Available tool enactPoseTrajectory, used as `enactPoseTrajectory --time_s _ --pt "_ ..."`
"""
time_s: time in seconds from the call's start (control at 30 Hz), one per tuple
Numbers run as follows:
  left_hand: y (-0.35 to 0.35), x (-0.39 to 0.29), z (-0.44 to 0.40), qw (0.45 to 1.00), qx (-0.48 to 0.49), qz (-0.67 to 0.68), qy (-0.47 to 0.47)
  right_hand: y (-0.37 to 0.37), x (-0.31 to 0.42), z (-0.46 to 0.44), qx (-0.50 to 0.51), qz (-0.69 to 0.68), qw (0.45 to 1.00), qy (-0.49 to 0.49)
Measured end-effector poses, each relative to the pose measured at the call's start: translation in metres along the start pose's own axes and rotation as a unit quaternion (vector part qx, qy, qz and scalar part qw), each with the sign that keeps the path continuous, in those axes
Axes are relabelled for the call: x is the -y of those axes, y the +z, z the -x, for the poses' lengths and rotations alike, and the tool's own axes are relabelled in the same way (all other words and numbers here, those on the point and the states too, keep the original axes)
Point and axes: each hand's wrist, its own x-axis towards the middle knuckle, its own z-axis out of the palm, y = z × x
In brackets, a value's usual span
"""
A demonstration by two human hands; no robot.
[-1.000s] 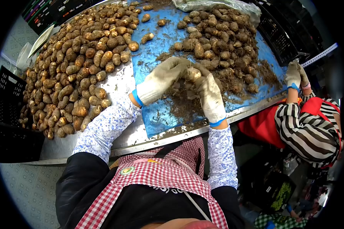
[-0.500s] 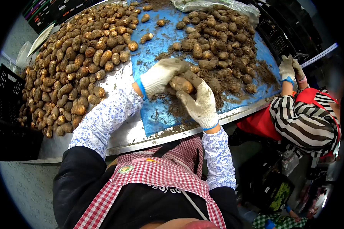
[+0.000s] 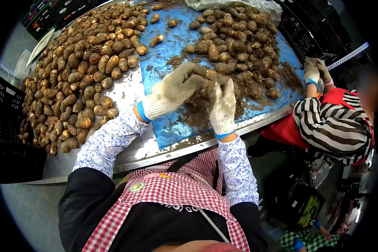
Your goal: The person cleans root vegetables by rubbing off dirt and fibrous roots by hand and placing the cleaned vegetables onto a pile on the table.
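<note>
My left hand (image 3: 174,90), in a soiled white work glove, reaches in from the left with its fingers bent toward the other hand. My right hand (image 3: 222,105), gloved the same way, is closed with its fingertips pinched together. Between the two sets of fingers is a small brown taro (image 3: 204,89), mostly hidden by the gloves. Just beyond them lies a heap of hairy, unpeeled taros (image 3: 239,42) on a blue plastic sheet (image 3: 166,126). Loose root fibres and soil (image 3: 195,113) cover the sheet under my hands.
On the left, a large pile of cleaner taros (image 3: 77,75) covers the metal table (image 3: 128,86). Black crates (image 3: 6,101) stand at the left edge, others (image 3: 300,31) at the back right. A co-worker in a striped top (image 3: 332,126) stands to the right, gloved hands (image 3: 315,71) together.
The taro was plainly visible between both hands; now the fingers largely cover it. My right hand has turned and closed, and my left hand has shifted slightly left and down.
</note>
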Motion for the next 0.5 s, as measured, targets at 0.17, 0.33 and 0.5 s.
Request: enactPoseTrajectory --time_s 0.17,0.33,0.5 --pt "-0.010 -0.039 0.015 0.970 0.129 -0.204 0.036 0.007 -0.037 -0.016 0.181 -0.768 0.595 0.150" --pt "-0.021 -0.009 0.009 0.989 0.059 -0.052 0.125 -0.002 -0.052 -0.030 0.207 -0.802 0.394 0.398" --pt "-0.024 -0.010 0.014 0.994 0.072 -0.078 0.003 -0.046 -0.060 -0.042 0.174 -0.898 0.226 0.334"
